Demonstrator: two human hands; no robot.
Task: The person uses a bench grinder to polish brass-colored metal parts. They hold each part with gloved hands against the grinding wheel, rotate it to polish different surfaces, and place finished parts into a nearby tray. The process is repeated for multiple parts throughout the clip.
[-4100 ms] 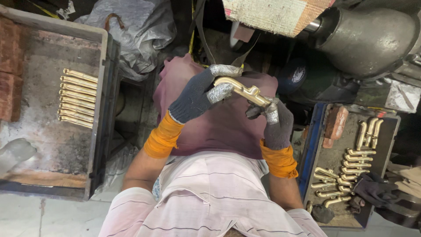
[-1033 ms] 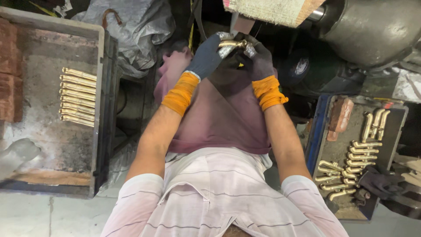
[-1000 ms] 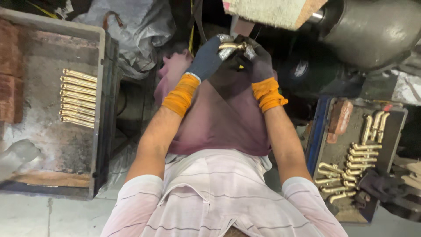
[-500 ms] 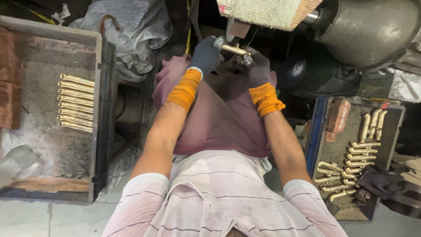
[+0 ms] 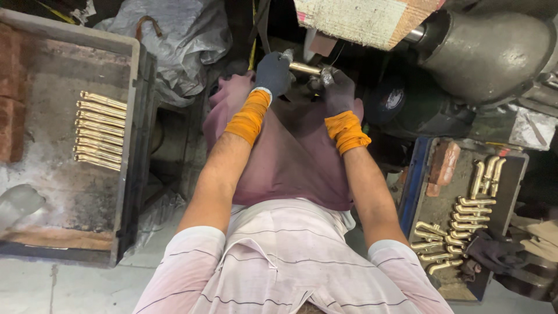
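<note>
Both gloved hands, left hand [image 5: 273, 72] and right hand [image 5: 339, 90], have their fingers closed on 1 brass fitting [image 5: 304, 68], held between them right under the buffing wheel [image 5: 363, 20] (more brass pieces [image 5: 100, 129] sit in a tray far left).

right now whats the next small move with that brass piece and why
Probably turn the brass piece slightly against the buffing wheel. The left hand and right hand grip its two ends just under the wheel, so only one face seems to meet it.
</note>
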